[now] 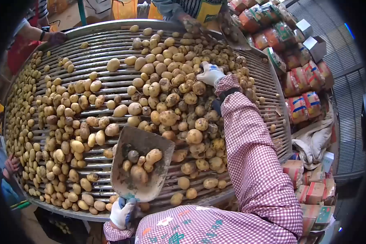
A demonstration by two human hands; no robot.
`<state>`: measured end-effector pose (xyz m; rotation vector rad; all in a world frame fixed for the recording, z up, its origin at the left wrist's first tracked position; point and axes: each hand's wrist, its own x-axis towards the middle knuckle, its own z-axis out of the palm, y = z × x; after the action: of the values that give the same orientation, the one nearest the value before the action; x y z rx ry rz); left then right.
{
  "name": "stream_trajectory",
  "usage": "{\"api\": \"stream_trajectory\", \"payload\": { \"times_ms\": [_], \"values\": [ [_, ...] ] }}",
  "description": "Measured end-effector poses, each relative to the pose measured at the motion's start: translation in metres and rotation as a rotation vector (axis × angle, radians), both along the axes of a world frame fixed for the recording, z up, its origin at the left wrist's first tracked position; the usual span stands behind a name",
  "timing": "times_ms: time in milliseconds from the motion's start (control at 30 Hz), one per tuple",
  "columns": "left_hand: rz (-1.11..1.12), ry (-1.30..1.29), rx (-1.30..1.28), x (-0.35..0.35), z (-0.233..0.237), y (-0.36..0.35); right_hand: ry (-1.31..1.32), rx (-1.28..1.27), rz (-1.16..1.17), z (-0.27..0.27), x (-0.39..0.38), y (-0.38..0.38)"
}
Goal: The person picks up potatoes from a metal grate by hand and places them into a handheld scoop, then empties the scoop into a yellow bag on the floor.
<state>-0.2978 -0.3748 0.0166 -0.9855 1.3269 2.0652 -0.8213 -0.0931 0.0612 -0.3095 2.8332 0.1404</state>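
My left hand (123,213), in a white and blue glove, is closed round the handle of a metal scoop (122,185). Several potatoes (139,175) and one dark, round lump (133,155) lie in the scoop's pan. At the upper middle, my right hand (212,75), gloved too, reaches into a heap of potatoes (173,99). Its fingers curl at a dark potato (199,70), partly hidden by the glove. Some potatoes in this heap look soiled or blotched. The whole lot rests on a sorting table of metal rollers (97,73).
More potatoes (57,154) spread over the left side. Across the table a person (187,16) holds a second scoop (236,38). Other people's hands (57,38) (12,164) are at the left rim. Stacked packages (305,81) stand to the right, with a pale cloth (311,146).
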Motion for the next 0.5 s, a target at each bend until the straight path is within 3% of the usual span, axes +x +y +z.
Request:
{"api": "stream_trajectory", "payload": {
  "times_ms": [67,200,267,333,400,467,500],
  "values": [
    [0.006,0.012,-0.012,0.002,-0.002,-0.001,0.018,0.043,0.015,0.003,0.006,-0.004],
    [-0.022,-0.011,0.051,0.005,-0.007,-0.004,0.134,-0.173,0.08,0.012,0.03,-0.009],
    [0.024,0.057,0.067,0.006,-0.009,-0.003,0.014,-0.571,0.195,0.018,0.06,-0.024],
    [-0.032,-0.011,0.04,-0.001,0.0,-0.004,-0.319,-0.808,0.211,0.032,0.122,-0.044],
    [-0.01,0.022,0.033,-0.001,-0.003,-0.003,-0.51,-0.846,0.524,0.031,0.165,-0.056],
    [0.039,0.089,-0.042,-0.005,0.0,0.006,-0.201,-0.71,0.828,0.013,0.197,-0.046],
    [0.014,0.085,-0.051,-0.006,0.0,0.004,-0.131,-0.654,0.817,0.006,0.192,-0.042]
  ]
}}
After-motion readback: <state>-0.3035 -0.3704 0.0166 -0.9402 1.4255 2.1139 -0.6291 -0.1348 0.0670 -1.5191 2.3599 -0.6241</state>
